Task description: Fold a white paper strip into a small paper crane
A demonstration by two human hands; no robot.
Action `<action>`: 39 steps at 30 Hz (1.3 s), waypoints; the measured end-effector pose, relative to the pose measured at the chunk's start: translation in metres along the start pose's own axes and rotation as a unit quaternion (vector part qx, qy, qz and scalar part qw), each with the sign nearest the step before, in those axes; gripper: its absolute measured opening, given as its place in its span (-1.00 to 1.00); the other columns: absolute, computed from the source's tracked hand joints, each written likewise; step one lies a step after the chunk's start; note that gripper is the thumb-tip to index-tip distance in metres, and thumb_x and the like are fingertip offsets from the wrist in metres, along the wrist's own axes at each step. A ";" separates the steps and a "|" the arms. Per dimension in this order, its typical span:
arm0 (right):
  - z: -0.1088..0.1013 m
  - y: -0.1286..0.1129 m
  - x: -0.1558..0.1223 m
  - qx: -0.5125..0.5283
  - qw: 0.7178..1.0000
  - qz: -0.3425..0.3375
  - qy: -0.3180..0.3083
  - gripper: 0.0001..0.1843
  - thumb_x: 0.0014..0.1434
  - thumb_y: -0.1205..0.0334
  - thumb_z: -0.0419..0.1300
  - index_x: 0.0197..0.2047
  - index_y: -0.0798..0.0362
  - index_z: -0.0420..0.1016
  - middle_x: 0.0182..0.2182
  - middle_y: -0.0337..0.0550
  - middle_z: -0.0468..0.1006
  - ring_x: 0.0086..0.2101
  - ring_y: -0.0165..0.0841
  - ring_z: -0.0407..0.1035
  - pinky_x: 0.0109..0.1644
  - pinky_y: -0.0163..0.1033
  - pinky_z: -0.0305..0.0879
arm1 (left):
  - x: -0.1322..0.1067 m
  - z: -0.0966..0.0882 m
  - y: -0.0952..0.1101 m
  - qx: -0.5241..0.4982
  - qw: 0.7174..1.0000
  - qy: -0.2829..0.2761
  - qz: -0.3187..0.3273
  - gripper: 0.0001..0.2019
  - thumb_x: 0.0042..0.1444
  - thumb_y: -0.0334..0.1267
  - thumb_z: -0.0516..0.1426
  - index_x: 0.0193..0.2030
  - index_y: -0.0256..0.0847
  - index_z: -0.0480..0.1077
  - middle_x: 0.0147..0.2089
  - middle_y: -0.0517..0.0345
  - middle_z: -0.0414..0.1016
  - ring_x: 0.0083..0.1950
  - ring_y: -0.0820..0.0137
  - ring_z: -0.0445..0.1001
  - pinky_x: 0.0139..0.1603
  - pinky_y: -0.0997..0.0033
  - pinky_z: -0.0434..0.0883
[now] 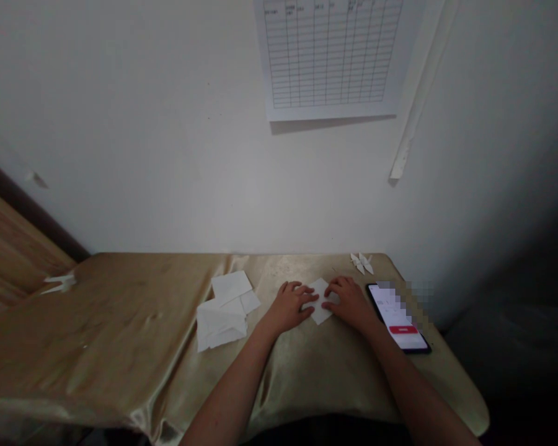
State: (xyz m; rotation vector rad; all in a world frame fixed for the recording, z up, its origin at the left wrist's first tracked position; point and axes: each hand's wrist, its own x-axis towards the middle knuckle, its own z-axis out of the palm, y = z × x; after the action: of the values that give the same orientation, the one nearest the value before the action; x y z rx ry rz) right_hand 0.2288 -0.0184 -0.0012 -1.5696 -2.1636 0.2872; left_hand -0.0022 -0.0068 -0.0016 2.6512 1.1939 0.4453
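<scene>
A small white paper square (pixel 320 301) lies on the gold satin tablecloth (pixel 121 322) near the table's far edge. My left hand (pixel 289 306) rests on the paper's left side with its fingers curled down and pressing. My right hand (pixel 351 301) covers the paper's right side the same way, fingertips on the sheet. Both hands meet over the paper, which lies flat on the table.
A loose pile of white paper sheets (pixel 225 310) lies left of my hands. A smartphone (pixel 398 317) with a lit screen lies at the right. Small folded paper pieces (pixel 361 262) sit at the far right edge, another (pixel 60 282) at the far left. A grid chart (pixel 328 56) hangs on the wall.
</scene>
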 end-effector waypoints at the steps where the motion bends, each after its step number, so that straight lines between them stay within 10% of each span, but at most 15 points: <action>1: 0.001 -0.001 0.001 -0.001 1.000 0.000 0.001 -0.80 0.15 0.16 0.33 -0.13 -0.07 0.62 0.01 -0.06 0.53 0.10 -0.14 0.29 0.21 -0.02 0.19 | 0.000 -0.002 0.001 0.007 1.000 0.008 -0.002 -0.63 0.26 -0.10 0.21 0.20 0.14 0.48 0.25 0.21 0.48 0.31 0.10 0.29 0.39 -0.09 0.13; 8: 0.007 -0.001 0.003 -0.012 0.998 -0.007 -0.062 -0.62 0.26 0.11 0.20 0.14 -0.28 0.54 0.25 -0.22 0.44 0.26 -0.13 0.19 0.39 0.16 -0.10 | 0.003 -0.007 -0.002 0.002 1.000 0.014 -0.012 -0.54 0.06 0.05 0.36 0.08 -0.02 0.59 0.03 0.02 0.53 0.14 0.11 0.37 0.28 0.01 0.25; 20: 0.010 0.002 0.005 -0.009 0.992 0.000 -0.125 -0.48 0.33 0.12 0.09 0.34 -0.35 0.30 0.45 -0.33 0.11 0.43 -0.01 -0.17 0.42 0.40 -0.36 | -0.001 -0.003 -0.015 -0.055 0.998 0.005 -0.008 -0.53 0.02 0.02 0.39 0.08 0.01 0.57 0.29 0.06 0.44 0.34 0.09 0.28 0.37 0.03 0.21; 30: 0.014 0.004 0.006 0.027 0.997 -0.063 -0.035 -0.67 0.22 0.14 0.27 0.06 -0.23 0.61 0.19 -0.22 0.52 0.25 -0.14 0.23 0.38 0.17 -0.02 | -0.002 -0.010 -0.002 -0.008 0.998 0.023 -0.055 -0.59 0.12 0.11 0.30 0.08 0.10 0.58 0.16 0.08 0.51 0.21 0.11 0.37 0.31 0.00 0.24; 39: -0.001 0.001 0.002 0.044 0.994 -0.085 -0.054 -0.70 0.23 -0.09 0.27 -0.05 -0.18 0.65 0.11 -0.15 0.56 0.17 -0.16 0.32 0.40 0.20 -0.11 | 0.003 -0.009 -0.006 -0.036 0.995 0.051 -0.078 -0.70 0.20 0.05 0.25 -0.07 -0.04 0.65 -0.01 0.05 0.63 0.09 0.20 0.48 0.24 0.14 0.32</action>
State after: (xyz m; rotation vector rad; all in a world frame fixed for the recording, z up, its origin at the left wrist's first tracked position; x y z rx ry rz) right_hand 0.2294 -0.0163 0.0001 -1.3399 -2.3178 0.4136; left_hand -0.0077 0.0000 0.0054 2.4785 1.3756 0.5908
